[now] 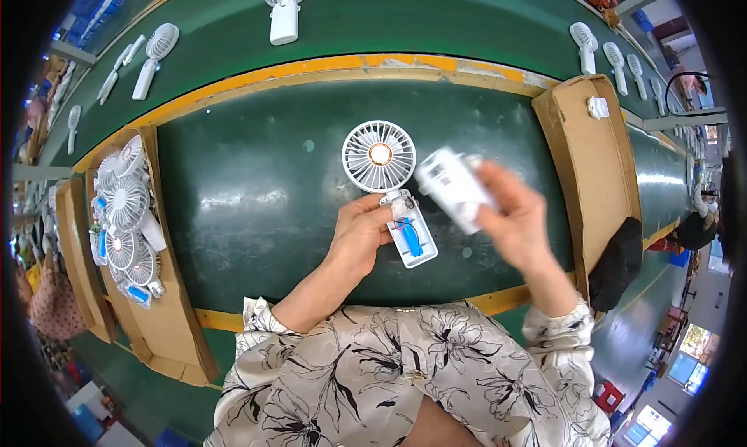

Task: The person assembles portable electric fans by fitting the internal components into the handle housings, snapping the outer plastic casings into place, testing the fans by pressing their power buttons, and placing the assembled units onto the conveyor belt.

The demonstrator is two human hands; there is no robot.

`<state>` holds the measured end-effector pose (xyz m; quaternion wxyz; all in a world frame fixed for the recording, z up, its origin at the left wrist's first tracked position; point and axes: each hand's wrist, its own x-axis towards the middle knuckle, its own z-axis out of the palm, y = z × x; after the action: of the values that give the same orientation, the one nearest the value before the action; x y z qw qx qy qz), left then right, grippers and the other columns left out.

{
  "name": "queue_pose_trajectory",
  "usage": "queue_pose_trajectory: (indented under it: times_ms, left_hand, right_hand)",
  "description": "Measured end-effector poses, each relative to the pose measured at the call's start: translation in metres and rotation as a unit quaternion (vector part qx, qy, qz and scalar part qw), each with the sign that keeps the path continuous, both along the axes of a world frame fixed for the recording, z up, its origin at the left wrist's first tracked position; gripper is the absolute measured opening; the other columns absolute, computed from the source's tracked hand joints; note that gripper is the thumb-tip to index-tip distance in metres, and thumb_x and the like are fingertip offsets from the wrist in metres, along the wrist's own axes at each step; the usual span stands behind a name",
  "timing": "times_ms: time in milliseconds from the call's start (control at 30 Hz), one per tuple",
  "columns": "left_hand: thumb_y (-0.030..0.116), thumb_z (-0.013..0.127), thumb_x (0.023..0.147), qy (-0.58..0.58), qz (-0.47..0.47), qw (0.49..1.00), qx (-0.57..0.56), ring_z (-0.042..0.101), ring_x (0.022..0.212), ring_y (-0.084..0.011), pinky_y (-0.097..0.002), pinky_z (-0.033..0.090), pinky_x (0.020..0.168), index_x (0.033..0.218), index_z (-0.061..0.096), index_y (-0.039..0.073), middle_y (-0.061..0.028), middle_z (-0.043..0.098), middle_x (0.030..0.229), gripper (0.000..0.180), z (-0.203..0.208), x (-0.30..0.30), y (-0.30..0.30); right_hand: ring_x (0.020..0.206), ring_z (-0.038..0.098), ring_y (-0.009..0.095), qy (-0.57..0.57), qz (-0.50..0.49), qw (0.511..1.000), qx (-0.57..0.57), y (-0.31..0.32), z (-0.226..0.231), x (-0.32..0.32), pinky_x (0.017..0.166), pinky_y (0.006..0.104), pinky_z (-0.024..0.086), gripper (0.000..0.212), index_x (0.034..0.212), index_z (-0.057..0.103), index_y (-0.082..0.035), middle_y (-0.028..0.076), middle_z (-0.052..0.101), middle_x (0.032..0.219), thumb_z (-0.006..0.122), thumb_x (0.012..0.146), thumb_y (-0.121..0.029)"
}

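A white handheld fan (pixel 379 156) lies in front of me on the green table, its round grille pointing away from me. Its handle is uncovered, showing a blue battery (pixel 409 238) and thin wires inside the white shell. My left hand (pixel 361 233) grips this handle from the left, near the neck. In my right hand (pixel 510 210), to the right of the fan, is a white plastic handle cover (pixel 453 189) with small cut-outs at one end. The cover is tilted, held apart from the fan, and slightly blurred.
On the left, a cardboard tray (pixel 175 322) holds several white fans (pixel 126 203) with blue batteries showing. Another cardboard tray (pixel 595 159) on the right has a small white part (pixel 597 108) in it, beside a black cloth (pixel 618 264). Beyond a yellow edge (pixel 311 66), more fans (pixel 285 11) lie on a green belt.
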<state>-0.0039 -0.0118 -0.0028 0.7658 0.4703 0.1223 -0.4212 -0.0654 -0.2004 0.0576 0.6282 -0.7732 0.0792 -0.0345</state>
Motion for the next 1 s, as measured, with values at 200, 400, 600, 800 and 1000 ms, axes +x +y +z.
queue_pose_trajectory:
  times_ms: [200,400,600,800,1000]
  left_hand:
    - [0.008,0.055,0.079,0.010,0.036,0.999,-0.007,0.060,0.073,-0.0145,-0.0296,0.052,0.065,0.098,0.058,-0.003,-0.0074,0.061,0.084,0.022,-0.009,-0.012,0.000]
    - [0.006,0.052,0.079,0.009,0.023,1.000,-0.002,0.060,0.074,-0.0144,-0.0301,0.052,0.066,0.100,0.058,-0.002,-0.0075,0.060,0.087,0.023,-0.006,-0.014,0.000]
    - [0.007,0.051,0.080,0.026,0.035,0.999,0.000,0.059,0.076,-0.0135,-0.0283,0.050,0.065,0.102,0.058,-0.002,-0.0066,0.060,0.088,0.024,0.000,-0.012,0.000]
    - [0.027,0.049,0.083,0.055,0.050,0.996,-0.049,0.059,0.076,-0.0160,-0.0309,0.048,0.066,0.094,0.058,0.000,-0.0070,0.060,0.086,0.031,0.000,-0.009,-0.001]
    - [0.034,0.043,0.087,0.065,0.072,0.992,-0.076,0.057,0.083,-0.0175,-0.0333,0.048,0.070,0.101,0.053,0.001,-0.0095,0.058,0.094,0.037,0.005,-0.010,-0.001]
  right_hand:
    - [0.078,0.056,0.029,-0.054,0.040,0.972,-0.224,0.038,-0.017,-0.004,0.068,0.0319,0.047,0.043,0.107,0.049,0.006,0.016,0.051,0.088,0.060,0.066,0.002]
    - [0.074,0.057,0.030,-0.032,0.020,0.949,-0.314,0.047,-0.014,-0.003,0.059,0.0363,0.048,0.050,0.109,0.047,0.004,0.017,0.050,0.091,0.063,0.062,-0.004]
    - [0.065,0.055,0.031,-0.055,-0.046,0.932,-0.354,0.049,0.007,-0.017,0.055,0.0363,0.046,0.052,0.105,0.048,0.007,0.016,0.052,0.078,0.062,0.057,-0.009]
    - [0.061,0.051,0.027,-0.060,0.005,0.904,-0.424,0.064,0.005,-0.028,0.052,0.0358,0.044,0.049,0.097,0.052,0.006,0.013,0.050,0.071,0.063,0.053,-0.013]
    - [0.060,0.052,0.025,-0.060,0.028,0.891,-0.450,0.070,-0.003,-0.017,0.048,0.0331,0.044,0.045,0.093,0.053,0.004,0.010,0.049,0.070,0.064,0.053,-0.012]
